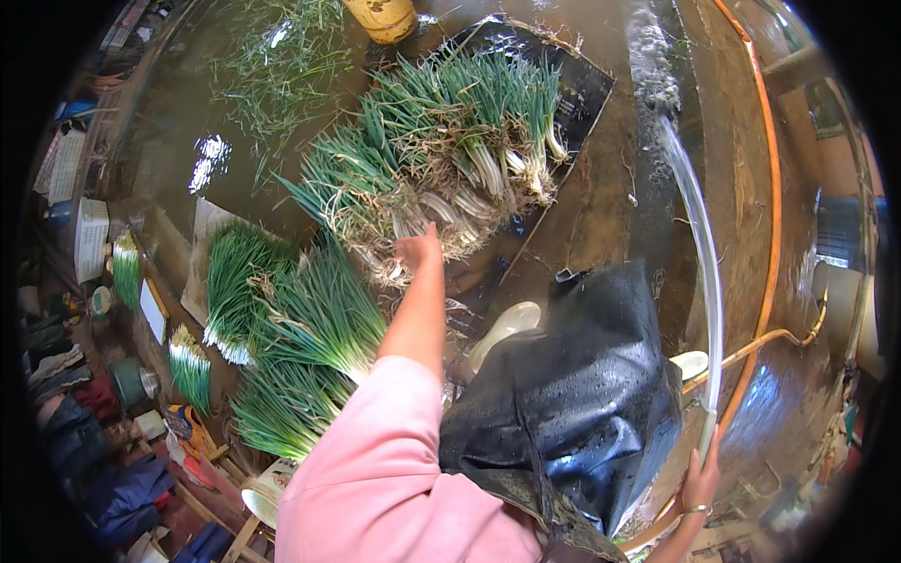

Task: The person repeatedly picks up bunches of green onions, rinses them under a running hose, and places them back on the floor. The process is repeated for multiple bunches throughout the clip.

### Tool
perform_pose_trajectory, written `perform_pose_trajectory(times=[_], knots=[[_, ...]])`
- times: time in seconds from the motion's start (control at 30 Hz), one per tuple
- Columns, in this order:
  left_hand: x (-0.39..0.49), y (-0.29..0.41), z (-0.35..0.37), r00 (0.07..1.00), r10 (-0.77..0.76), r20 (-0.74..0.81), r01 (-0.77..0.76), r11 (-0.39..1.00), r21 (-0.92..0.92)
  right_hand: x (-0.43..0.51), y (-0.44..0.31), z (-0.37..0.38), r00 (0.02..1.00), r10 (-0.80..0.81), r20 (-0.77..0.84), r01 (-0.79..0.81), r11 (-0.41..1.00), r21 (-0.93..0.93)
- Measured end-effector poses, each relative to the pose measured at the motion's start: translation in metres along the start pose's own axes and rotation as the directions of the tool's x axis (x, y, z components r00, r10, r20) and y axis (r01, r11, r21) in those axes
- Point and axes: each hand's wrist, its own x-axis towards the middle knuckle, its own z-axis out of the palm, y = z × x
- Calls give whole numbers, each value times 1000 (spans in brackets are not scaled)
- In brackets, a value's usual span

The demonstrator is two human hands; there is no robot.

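My left hand [420, 248] reaches to the root ends of a large heap of unwashed spring onions [450, 134]. Its fingers are partly lost among the pale stems and roots, so I cannot tell whether they grip any. The heap lies on a black sheet [595, 105], roots towards me, with brown dry leaves among the green. Low on the right, my right hand [700, 468] holds a hose [707, 433]. A thick water jet [693, 190] shoots from it onto the wet floor, away from the onions. A wet black apron [563, 401] covers my lap.
Cleaner spring onion bunches [324, 310] with white ends lie at my left. A yellow bucket [383, 17] stands at the far side, near loose leaves in muddy water [281, 70]. An orange hose [771, 190] runs along the right. A white bucket [264, 492] sits lower left.
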Motion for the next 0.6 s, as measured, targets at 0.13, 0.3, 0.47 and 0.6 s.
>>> perform_pose_trajectory(times=[0.13, 0.3, 0.47, 0.6], knots=[[-14, 28, 8, 987, -144, -71, 147, 988, 41, 3, 16, 3, 984, -180, -5, 179, 980, -87], [23, -4, 10, 1000, 7, 8, -8, 998, 69, 9, 36, 3, 994, -109, 22, 111, 987, -115], [85, -40, -53, 868, 233, 438, -238, 970, -45, 13, 39, 0, 998, 23, 62, -23, 1000, 10], [86, -20, -118, 751, 179, 635, -183, 981, -59, 13, 31, 0, 999, -21, 50, 24, 999, -44]])
